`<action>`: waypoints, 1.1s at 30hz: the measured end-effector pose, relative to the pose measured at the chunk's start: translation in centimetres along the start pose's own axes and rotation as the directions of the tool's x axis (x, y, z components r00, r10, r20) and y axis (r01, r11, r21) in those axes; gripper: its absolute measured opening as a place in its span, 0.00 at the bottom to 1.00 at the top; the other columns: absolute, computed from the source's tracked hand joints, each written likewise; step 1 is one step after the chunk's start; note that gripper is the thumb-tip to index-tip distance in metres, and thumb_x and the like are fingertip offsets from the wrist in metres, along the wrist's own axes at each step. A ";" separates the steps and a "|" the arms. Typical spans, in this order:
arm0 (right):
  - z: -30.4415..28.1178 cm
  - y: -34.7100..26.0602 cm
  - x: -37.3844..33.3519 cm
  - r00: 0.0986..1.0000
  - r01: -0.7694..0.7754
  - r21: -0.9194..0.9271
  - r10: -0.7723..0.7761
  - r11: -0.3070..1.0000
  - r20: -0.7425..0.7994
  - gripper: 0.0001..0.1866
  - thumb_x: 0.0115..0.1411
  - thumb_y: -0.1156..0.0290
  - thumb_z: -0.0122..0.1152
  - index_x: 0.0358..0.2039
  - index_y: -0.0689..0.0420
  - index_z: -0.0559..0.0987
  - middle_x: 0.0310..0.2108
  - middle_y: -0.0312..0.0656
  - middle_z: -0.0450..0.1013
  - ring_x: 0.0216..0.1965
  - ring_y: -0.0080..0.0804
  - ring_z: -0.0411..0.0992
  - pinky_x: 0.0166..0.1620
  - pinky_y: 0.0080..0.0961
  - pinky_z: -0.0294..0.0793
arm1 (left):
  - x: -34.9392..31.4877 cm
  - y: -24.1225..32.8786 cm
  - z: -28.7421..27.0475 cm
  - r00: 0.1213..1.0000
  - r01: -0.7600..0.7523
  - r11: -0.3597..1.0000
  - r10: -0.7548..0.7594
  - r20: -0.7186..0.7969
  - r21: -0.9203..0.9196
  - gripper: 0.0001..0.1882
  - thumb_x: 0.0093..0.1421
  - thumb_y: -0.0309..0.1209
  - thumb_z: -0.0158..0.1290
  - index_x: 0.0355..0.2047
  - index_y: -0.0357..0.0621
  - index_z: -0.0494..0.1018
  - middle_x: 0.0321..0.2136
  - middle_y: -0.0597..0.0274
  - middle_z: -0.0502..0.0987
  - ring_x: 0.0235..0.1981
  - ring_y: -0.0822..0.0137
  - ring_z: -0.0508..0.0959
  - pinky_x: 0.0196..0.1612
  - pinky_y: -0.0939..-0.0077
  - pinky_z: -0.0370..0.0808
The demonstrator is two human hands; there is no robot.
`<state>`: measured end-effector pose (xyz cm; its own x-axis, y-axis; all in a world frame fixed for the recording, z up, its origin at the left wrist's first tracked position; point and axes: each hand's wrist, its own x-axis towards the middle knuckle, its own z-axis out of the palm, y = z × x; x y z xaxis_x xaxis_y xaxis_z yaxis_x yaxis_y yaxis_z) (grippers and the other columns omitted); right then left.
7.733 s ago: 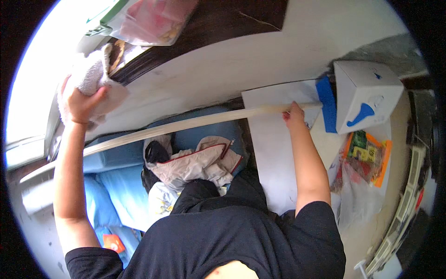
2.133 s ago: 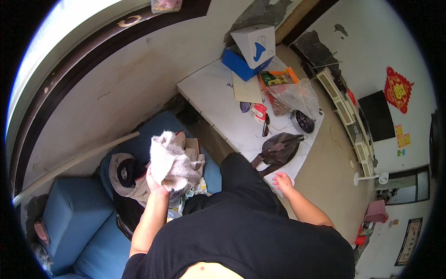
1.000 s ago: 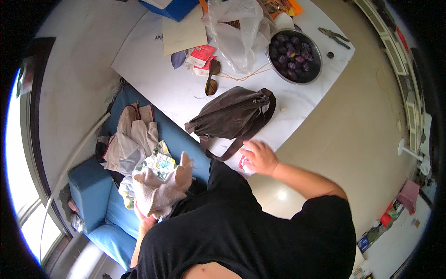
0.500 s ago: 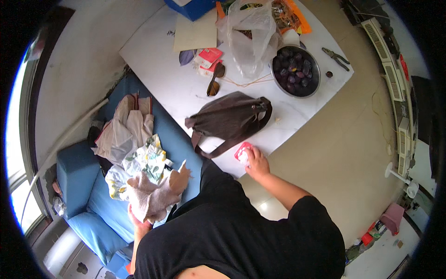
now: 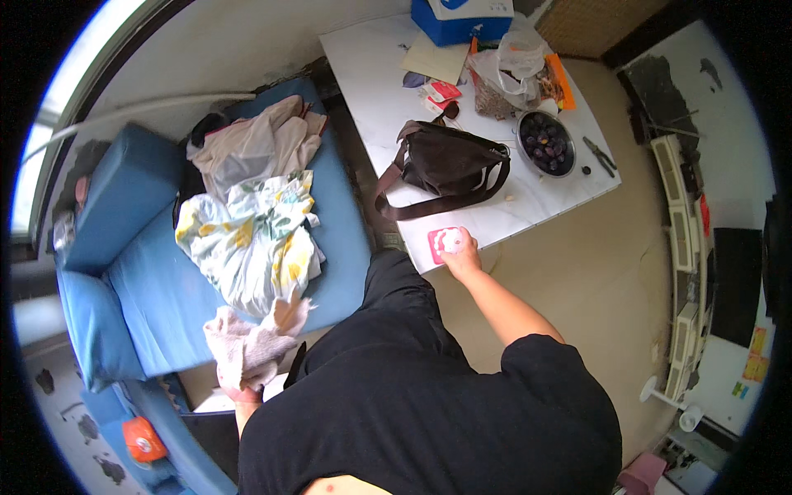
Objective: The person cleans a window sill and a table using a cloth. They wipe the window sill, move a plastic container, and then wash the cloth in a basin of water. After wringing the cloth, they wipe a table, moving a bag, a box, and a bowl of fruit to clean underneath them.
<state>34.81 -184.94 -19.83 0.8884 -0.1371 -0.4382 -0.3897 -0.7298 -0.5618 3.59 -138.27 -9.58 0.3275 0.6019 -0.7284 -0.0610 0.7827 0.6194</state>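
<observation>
My left hand [image 5: 241, 393] is low at the left, closed around a crumpled pale pink-beige towel [image 5: 247, 342]. The towel hangs over the sofa's near edge and hides most of the fingers. Reaching forward, my right hand [image 5: 464, 252] is at the table's near corner. Its fingers are curled over the right side of a small square red-and-white thing [image 5: 435, 242], perhaps a packet, lying on the tabletop. The fingers partly cover it. Just beyond it lies a dark brown shoulder bag [image 5: 450, 161], its strap looped toward me.
On the white table [image 5: 528, 210] are a steel bowl of dark plums [image 5: 546, 144], pliers [image 5: 600, 155], a plastic bag [image 5: 507, 74] and a blue box [image 5: 462, 25]. Floral fabric [image 5: 252, 239] and a beige garment [image 5: 264, 144] lie on the blue sofa [image 5: 144, 264].
The view has shifted, showing more of the sofa. My left hand still holds the towel, now hanging lower beside the floral fabric. My right hand stays at the red-and-white thing.
</observation>
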 end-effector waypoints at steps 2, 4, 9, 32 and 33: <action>0.6 0.8 -1.0 0.999 0.039 0.212 -0.039 0.976 -0.004 0.40 0.43 0.61 0.65 0.56 0.53 0.58 0.47 0.47 0.65 0.44 0.41 0.69 0.44 0.33 0.72 | -2.1 -0.3 -4.3 1.000 -0.013 0.998 0.012 -0.021 -0.055 0.25 0.59 0.43 0.37 0.51 0.42 0.66 0.48 0.54 0.70 0.50 0.52 0.69 0.53 0.54 0.65; -1.1 -2.8 -3.5 0.971 -0.150 0.555 0.017 0.818 0.237 0.38 0.44 0.61 0.66 0.55 0.52 0.60 0.44 0.44 0.67 0.40 0.38 0.71 0.37 0.32 0.75 | -4.5 -0.8 -8.3 0.999 -0.041 0.992 0.037 -0.036 -0.122 0.25 0.59 0.44 0.37 0.51 0.43 0.66 0.48 0.54 0.70 0.50 0.52 0.69 0.53 0.54 0.65; -2.6 -7.0 -9.3 0.721 -0.474 0.750 -0.286 0.461 0.631 0.25 0.53 0.55 0.55 0.50 0.48 0.64 0.39 0.40 0.71 0.37 0.34 0.73 0.29 0.30 0.75 | -8.3 -2.5 -14.0 0.961 -0.266 0.962 0.260 0.090 0.064 0.26 0.59 0.45 0.36 0.51 0.43 0.66 0.48 0.54 0.70 0.51 0.52 0.68 0.54 0.53 0.65; 14.2 -3.2 -41.3 -0.316 0.132 -0.272 0.301 0.953 0.900 0.28 0.55 0.55 0.54 0.54 0.46 0.59 0.43 0.39 0.68 0.35 0.36 0.72 0.33 0.30 0.72 | -46.8 -33.7 -26.7 0.704 -0.698 0.074 -0.110 -0.701 -0.712 0.25 0.57 0.40 0.33 0.50 0.38 0.65 0.48 0.52 0.70 0.51 0.50 0.68 0.55 0.51 0.63; 15.2 -1.9 -42.7 -0.352 0.198 -0.343 0.393 0.918 0.849 0.28 0.55 0.54 0.54 0.55 0.46 0.59 0.43 0.40 0.68 0.36 0.36 0.72 0.33 0.31 0.72 | -48.0 -34.9 -27.2 0.678 -0.726 0.016 -0.147 -0.720 -0.687 0.25 0.57 0.40 0.33 0.50 0.38 0.65 0.48 0.52 0.70 0.51 0.50 0.68 0.55 0.50 0.63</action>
<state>-6.13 -167.53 -10.73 -0.6721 0.3301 -0.6628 -0.0990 -0.9272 -0.3613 -35.70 -190.16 -4.22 -0.4477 0.4077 -0.7958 -0.8869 -0.3156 0.3373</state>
